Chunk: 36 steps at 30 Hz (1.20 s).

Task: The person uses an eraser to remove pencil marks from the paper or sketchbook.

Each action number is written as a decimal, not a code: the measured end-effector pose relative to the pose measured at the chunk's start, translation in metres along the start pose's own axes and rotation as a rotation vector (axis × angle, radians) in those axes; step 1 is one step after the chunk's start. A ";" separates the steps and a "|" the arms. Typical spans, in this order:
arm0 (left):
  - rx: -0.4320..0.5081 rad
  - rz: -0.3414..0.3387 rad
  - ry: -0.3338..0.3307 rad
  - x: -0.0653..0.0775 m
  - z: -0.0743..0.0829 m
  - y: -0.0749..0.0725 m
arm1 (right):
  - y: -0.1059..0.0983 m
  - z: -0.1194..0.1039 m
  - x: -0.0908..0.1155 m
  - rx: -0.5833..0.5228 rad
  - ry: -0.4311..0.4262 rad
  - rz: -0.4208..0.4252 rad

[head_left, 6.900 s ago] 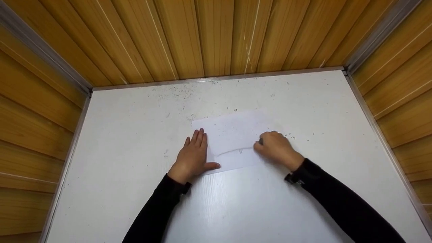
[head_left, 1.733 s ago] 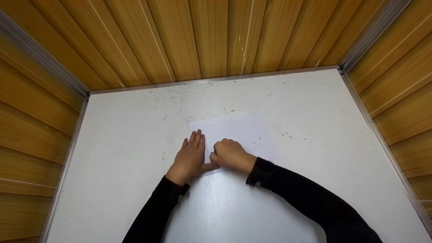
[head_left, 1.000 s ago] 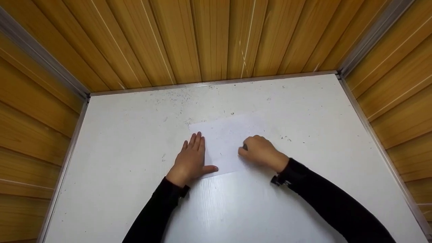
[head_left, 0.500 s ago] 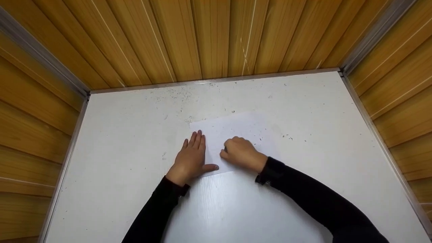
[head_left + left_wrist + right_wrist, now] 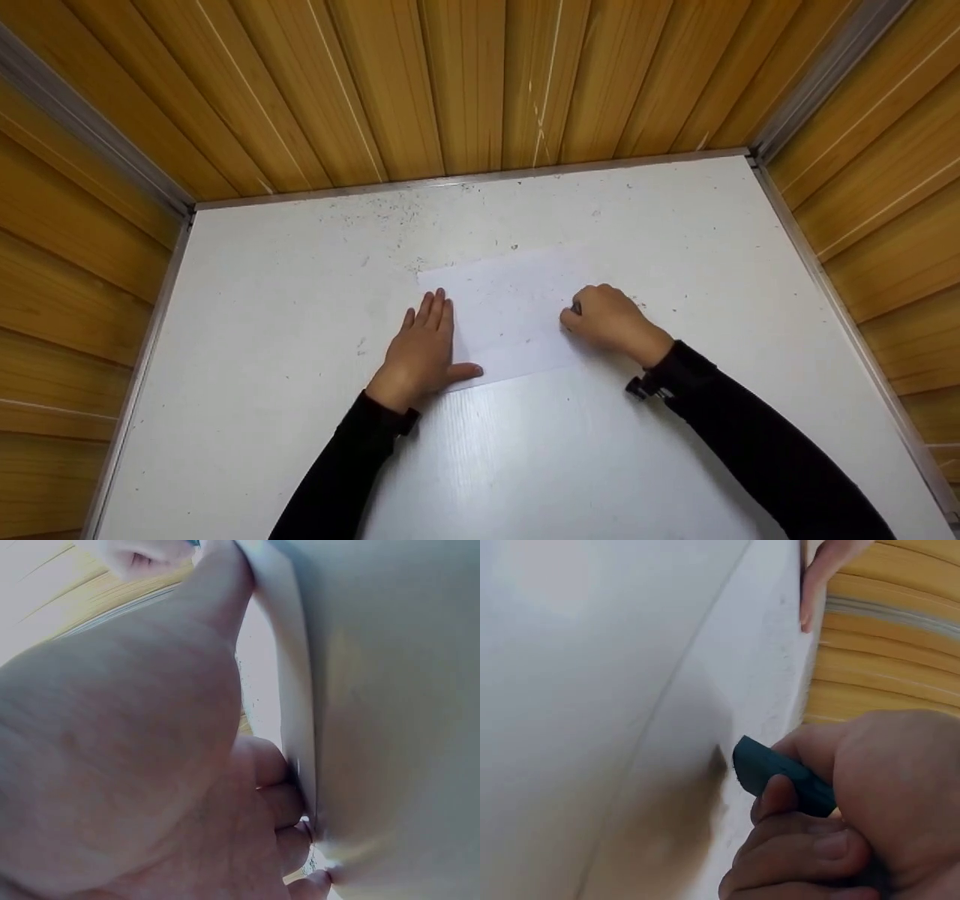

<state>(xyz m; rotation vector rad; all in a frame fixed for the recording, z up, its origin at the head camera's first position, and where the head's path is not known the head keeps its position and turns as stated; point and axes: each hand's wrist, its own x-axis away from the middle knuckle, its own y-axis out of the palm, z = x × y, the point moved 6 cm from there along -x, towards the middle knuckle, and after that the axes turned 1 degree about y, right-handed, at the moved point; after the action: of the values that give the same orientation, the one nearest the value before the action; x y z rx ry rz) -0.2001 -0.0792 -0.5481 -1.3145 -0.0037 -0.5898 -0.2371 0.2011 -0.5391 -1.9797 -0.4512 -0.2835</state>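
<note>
A white sheet of paper (image 5: pixel 502 315) lies on the white table, with a few dark crumbs on it. My left hand (image 5: pixel 420 349) rests flat on its left part, fingers straight, thumb spread along the near edge; the left wrist view shows the palm and fingers (image 5: pixel 281 802) down against the surface. At the right part of the sheet, my right hand (image 5: pixel 611 319) grips a dark teal eraser (image 5: pixel 784 772) between thumb and curled fingers. One blunt end of the eraser sticks out, close over the paper, while the rest is hidden in the hand.
Dark crumbs (image 5: pixel 390 210) are scattered over the table (image 5: pixel 262 300), thickest at the back left. Wood-patterned panels (image 5: pixel 472 90) stand along the back and both sides, with grey metal strips at the table's edges.
My right hand has swept left and right across the paper with the eraser and is now at the right. The grey pencil line seen earliest no longer shows. My left hand stays in place.
</note>
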 end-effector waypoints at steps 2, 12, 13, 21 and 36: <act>-0.001 0.001 -0.005 0.000 0.000 0.000 | 0.009 -0.023 -0.002 -0.006 -0.022 -0.009; -0.029 0.044 0.033 -0.001 0.003 0.001 | 0.068 -0.128 -0.016 0.039 -0.263 -0.052; -0.027 0.045 0.032 -0.002 0.003 0.001 | 0.066 -0.125 -0.017 0.049 -0.258 -0.040; -0.034 0.011 0.008 0.000 0.002 0.001 | 0.026 -0.033 -0.005 0.042 -0.103 0.027; -0.016 0.028 0.008 0.000 0.002 0.001 | 0.036 -0.077 -0.003 -0.004 -0.156 -0.042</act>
<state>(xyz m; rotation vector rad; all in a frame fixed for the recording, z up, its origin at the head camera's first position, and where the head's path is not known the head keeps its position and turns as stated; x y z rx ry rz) -0.1995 -0.0774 -0.5485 -1.3255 0.0258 -0.5721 -0.2236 0.1174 -0.5365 -2.0064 -0.5924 -0.1572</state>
